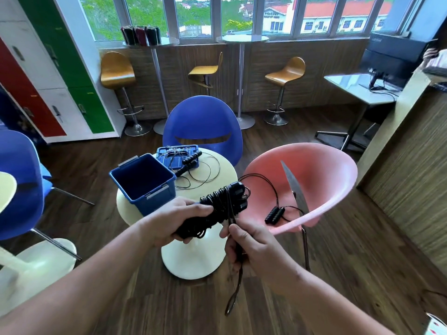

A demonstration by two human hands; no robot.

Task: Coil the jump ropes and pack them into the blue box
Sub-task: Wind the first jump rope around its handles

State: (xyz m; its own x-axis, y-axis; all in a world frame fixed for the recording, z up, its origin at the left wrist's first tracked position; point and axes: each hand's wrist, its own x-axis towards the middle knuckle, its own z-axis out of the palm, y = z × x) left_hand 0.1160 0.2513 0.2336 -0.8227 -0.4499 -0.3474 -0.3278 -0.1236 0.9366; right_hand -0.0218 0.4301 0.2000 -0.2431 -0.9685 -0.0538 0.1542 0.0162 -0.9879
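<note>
While left hand [183, 221] grips jump rope [217, 201], right hand [256, 247] pinches cord [236, 284]

- A round cream table [231, 176] stands on a dark wood floor [338, 238], with a blue shell chair [203, 117] behind it and a pink chair [321, 172] at its right.
- Three wooden bar stools [285, 72] line the window wall beside two tall round tables [242, 39].
- Red, white and green lockers [79, 76] stand at left.
- A monitor [389, 61] sits on a desk [350, 85], far right.
</note>
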